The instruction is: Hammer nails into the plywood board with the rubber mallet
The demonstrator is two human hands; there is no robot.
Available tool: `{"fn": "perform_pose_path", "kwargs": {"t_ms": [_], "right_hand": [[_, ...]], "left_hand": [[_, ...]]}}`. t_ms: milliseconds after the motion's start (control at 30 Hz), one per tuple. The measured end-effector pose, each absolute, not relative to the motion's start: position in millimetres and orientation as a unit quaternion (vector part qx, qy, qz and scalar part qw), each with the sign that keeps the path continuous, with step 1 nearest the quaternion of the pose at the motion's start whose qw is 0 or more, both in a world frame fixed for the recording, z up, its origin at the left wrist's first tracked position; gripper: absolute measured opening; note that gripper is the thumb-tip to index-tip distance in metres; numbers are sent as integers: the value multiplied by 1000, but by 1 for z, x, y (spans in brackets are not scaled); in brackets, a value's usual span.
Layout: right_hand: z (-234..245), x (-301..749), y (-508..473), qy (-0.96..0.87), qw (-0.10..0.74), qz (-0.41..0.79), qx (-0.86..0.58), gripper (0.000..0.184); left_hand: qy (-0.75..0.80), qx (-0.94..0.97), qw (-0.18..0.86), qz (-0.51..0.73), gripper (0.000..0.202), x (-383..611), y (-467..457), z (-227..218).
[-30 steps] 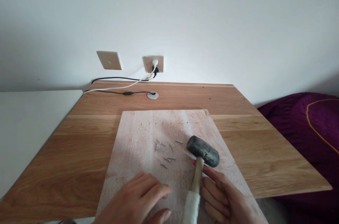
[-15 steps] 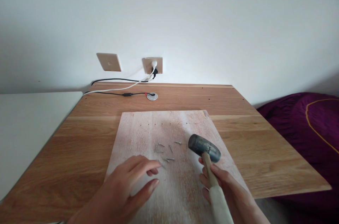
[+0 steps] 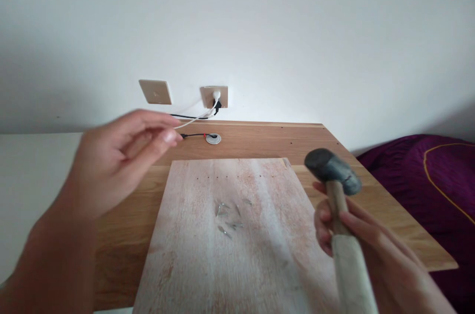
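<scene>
My right hand (image 3: 374, 244) grips a rubber mallet (image 3: 332, 170) by its pale wooden handle, with the dark head tilted up over the right side of a whitish wooden board (image 3: 193, 264). Raised at the left is my left hand (image 3: 118, 160), its fingers curved and a small gap between thumb and fingertips; nothing shows in it. Several loose metal nails (image 3: 232, 217) lie in a scattered group on the board, somewhat blurred. A row of small dark holes or nail spots (image 3: 227, 177) runs across the board's far part.
Under the board is a brown wooden tabletop (image 3: 374, 215). Behind it, a wall socket (image 3: 214, 97) holds plugs with white and black cables, near a round cable grommet (image 3: 213, 139). A white surface (image 3: 37, 170) adjoins at left; purple fabric (image 3: 411, 175) lies at right.
My left hand has lifted off from beside the nails, up and to the left. My right hand has carried the mallet up and to the right. The nails lie much as before.
</scene>
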State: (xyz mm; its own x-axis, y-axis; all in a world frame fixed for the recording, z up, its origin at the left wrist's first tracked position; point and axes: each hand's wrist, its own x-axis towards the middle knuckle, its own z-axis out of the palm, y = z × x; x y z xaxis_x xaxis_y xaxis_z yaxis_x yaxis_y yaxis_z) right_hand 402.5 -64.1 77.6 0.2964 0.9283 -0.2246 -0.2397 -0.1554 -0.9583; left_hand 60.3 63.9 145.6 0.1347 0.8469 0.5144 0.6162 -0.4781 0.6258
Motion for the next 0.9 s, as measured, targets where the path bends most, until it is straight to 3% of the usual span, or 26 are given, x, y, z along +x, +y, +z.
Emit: {"fn": "perform_pose_path", "kwargs": {"t_ms": [100,133,233,333,400,500,633,900], "right_hand": [[103,405,-58,-349,622,441,-545,39],[106,406,-55,-360,628,430,-539,36],[104,415,-52,-434,590,372,-570,29],[95,435,-55,-589,439,257,-628,31],[90,446,-57,-679,330,176,-632,26],[81,451,-56,-730,254,119,-623,21],[60,453,-51,-737,211,109,-633,23],[34,461,-53,-741,187,108,-636,24]], "left_hand": [[432,754,135,476,82,72,88,164],[402,770,144,474,79,81,95,161],[295,872,177,348,32,119,104,127],[184,961,88,187,12,153,103,73],[146,977,52,145,13,166,99,45],[125,977,46,164,11,173,95,24],[75,981,48,173,2,173,92,21],[49,985,55,155,10,175,88,24]]}}
